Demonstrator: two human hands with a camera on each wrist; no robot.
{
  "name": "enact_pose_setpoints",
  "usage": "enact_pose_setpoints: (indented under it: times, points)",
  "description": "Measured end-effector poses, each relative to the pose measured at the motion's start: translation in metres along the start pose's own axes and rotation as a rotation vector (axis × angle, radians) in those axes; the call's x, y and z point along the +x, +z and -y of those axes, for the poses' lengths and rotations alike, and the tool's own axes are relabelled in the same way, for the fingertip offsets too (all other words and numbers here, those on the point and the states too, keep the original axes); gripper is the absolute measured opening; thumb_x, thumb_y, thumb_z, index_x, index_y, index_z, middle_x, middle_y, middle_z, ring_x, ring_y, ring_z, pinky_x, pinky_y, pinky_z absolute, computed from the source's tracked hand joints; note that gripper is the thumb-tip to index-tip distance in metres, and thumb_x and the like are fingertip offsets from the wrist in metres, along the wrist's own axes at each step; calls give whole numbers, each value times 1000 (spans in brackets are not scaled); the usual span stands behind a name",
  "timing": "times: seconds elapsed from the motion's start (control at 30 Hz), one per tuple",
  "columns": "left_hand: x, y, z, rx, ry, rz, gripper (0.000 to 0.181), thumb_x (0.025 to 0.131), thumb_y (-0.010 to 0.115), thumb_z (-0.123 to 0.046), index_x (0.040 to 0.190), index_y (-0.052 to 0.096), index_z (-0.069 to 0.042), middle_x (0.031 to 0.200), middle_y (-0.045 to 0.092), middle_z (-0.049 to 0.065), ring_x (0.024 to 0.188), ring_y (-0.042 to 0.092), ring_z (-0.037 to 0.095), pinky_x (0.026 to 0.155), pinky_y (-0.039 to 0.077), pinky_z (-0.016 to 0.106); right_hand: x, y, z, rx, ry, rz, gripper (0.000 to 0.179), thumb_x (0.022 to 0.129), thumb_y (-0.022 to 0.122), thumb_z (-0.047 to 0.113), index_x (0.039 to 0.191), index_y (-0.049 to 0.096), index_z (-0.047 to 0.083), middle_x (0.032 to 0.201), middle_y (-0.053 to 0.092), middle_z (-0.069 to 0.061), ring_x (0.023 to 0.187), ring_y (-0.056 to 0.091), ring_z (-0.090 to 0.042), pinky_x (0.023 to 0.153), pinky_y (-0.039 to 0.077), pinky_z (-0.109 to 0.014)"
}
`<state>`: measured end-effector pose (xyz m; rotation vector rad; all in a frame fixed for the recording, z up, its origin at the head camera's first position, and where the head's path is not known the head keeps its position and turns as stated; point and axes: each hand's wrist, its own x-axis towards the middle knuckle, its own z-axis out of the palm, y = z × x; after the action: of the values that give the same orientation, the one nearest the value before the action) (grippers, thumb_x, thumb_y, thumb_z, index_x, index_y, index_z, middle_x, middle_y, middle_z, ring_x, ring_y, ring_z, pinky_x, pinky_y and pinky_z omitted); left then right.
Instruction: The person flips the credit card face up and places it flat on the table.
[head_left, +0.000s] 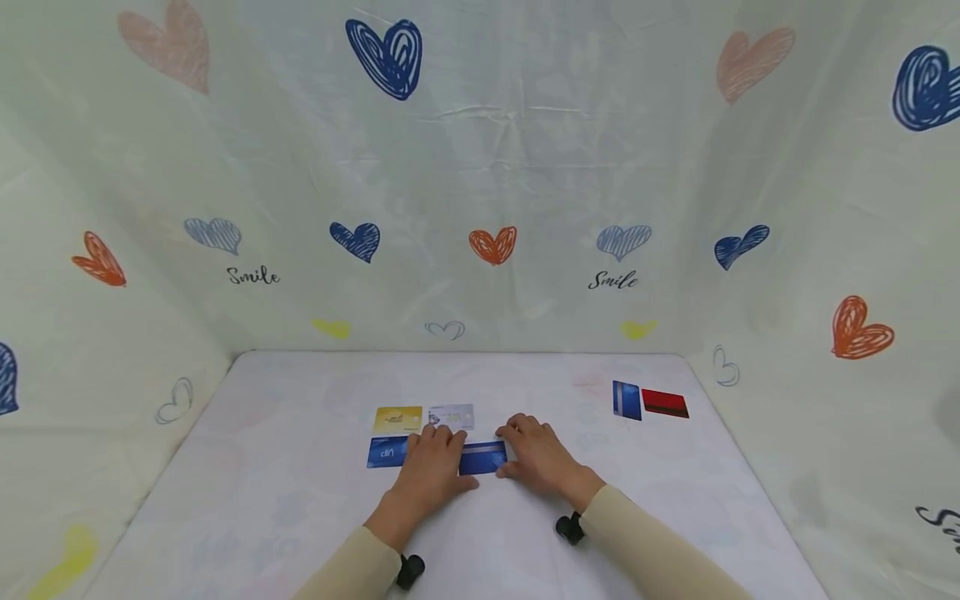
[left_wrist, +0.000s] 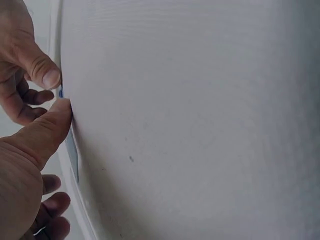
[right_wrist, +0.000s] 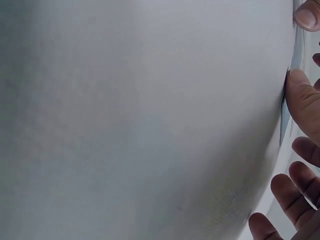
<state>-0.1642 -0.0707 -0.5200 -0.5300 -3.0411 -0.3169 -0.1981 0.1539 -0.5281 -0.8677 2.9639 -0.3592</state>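
Note:
A blue card with a pale stripe [head_left: 483, 458] lies flat on the white table between both hands. My left hand [head_left: 432, 462] grips its left end, fingers at the far edge and thumb at the near edge. At its right end my right hand [head_left: 537, 454] pinches it between fingers and thumb. Just left of it is a blue VIP card [head_left: 386, 452], partly covered by my left hand. Behind these lie a gold card [head_left: 397, 418] and a silvery white card [head_left: 452, 416]. In the left wrist view, both thumbs are near the card's edge, seen almost side-on.
Toward the back right of the table [head_left: 300, 500] another blue striped card [head_left: 627, 401] lies beside a red card with a black stripe [head_left: 665, 403]. A white curtain [head_left: 495, 150] printed with hearts hangs behind and along both sides.

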Motion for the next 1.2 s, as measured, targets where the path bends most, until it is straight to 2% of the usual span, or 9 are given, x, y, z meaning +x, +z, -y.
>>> enact_pose_setpoints:
  times: [0.33, 0.63, 0.97, 1.2]
  points:
    - [1, 5, 1, 21, 1, 1, 75, 83, 86, -57, 136, 67, -7, 120, 65, 11, 107, 51, 30, 98, 45, 53, 3, 2, 1, -20, -18, 3, 49, 93, 81, 43, 129, 70, 11, 128, 60, -4, 113, 56, -22, 95, 48, -44]
    - [2, 6, 1, 16, -11, 13, 76, 82, 87, -56, 137, 67, -7, 121, 65, 12, 107, 50, 30, 96, 44, 52, 3, 2, 0, 32, -16, -10, 46, 92, 83, 37, 120, 62, 7, 117, 57, -3, 107, 51, -21, 93, 45, -43]
    - [7, 0, 5, -11, -1, 42, 75, 80, 90, -53, 132, 65, -6, 121, 63, 13, 113, 52, 33, 100, 45, 57, 4, 3, 1, 49, -14, 0, 46, 92, 82, 37, 122, 61, 9, 121, 56, -1, 110, 50, -19, 94, 44, -42]
    - [9, -4, 8, 16, 21, 36, 66, 82, 89, -50, 128, 67, -8, 122, 65, 10, 116, 51, 31, 99, 43, 53, 2, 2, 2, 27, -26, -9, 47, 94, 80, 40, 126, 60, 11, 126, 57, -2, 113, 51, -21, 97, 45, -44]
